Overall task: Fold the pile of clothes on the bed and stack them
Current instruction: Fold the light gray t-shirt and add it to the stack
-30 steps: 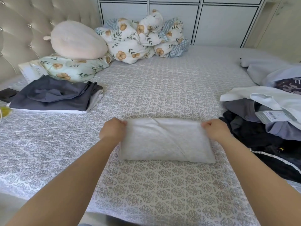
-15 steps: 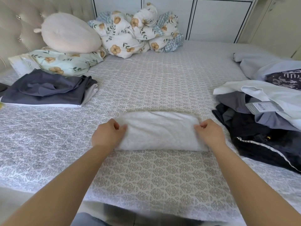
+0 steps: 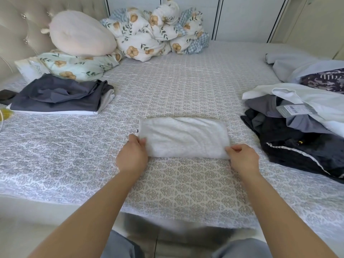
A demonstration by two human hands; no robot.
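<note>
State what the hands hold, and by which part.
The folded white cloth: left hand pinches its near-left corner, right hand its near-right corner.

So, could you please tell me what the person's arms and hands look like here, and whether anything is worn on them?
Both forearms are bare right up to the frame edge, with no sleeves in view. The left hand and right hand show no gloves, rings, watch or bracelets. Nails look short and unpainted.

Two bare forearms without sleeves, grey trousers point(image 3: 119, 246) at the lower edge
</note>
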